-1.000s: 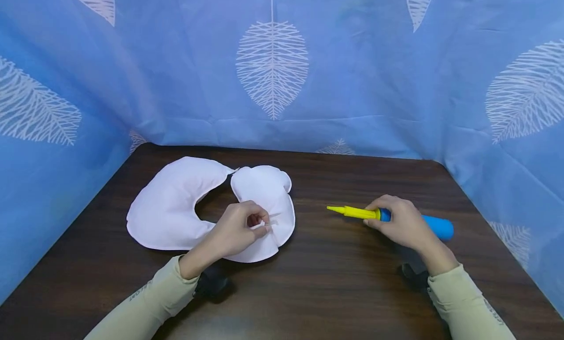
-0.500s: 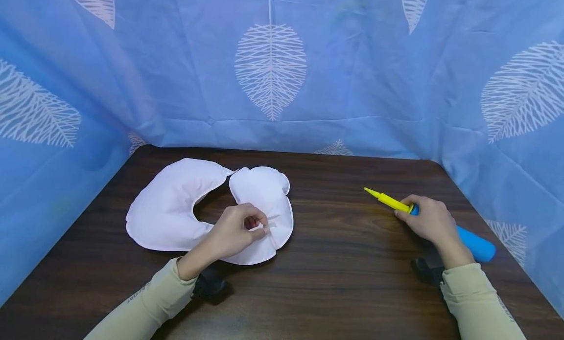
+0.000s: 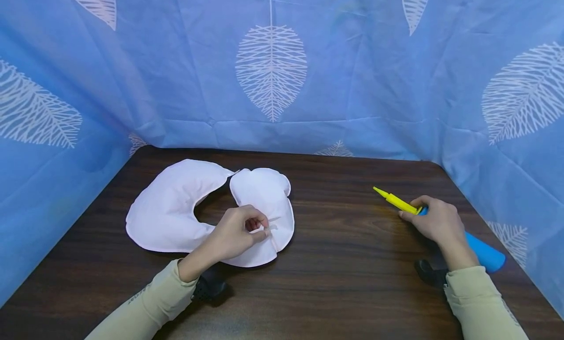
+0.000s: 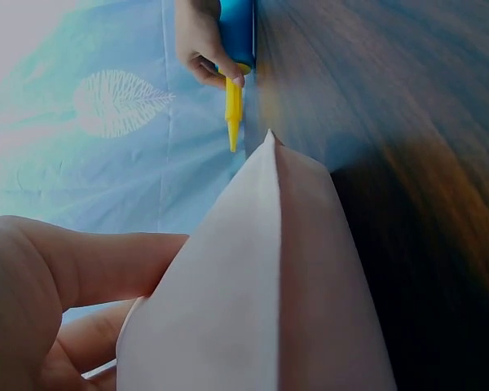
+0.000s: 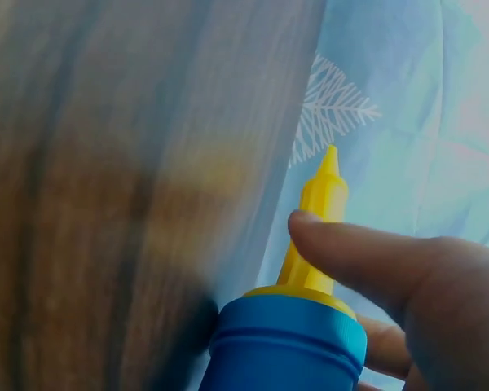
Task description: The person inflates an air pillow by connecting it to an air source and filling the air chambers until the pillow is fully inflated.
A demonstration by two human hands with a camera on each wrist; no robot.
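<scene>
A white U-shaped inflatable neck pillow (image 3: 165,210) lies puffed up on the left half of the table. My left hand (image 3: 238,232) pinches a small clear valve (image 3: 271,227) on the pillow's right arm; in the left wrist view the pillow's edge (image 4: 277,269) hides that pinch. On the right, my right hand (image 3: 438,222) grips a hand pump with a blue barrel (image 3: 484,252) and a yellow nozzle (image 3: 398,202). The nozzle points up and left, well apart from the pillow. In the right wrist view the thumb lies against the yellow nozzle (image 5: 322,199).
The dark wood table (image 3: 335,281) has rounded far corners. Blue cloth (image 3: 352,76) with white leaf prints hangs around its back and sides. A black wrist device (image 3: 211,288) sits under the left forearm, another (image 3: 427,272) under the right.
My right hand has moved right and toward me with the pump, and the nozzle has tilted upward, away from the pillow. The left hand keeps its place on the valve.
</scene>
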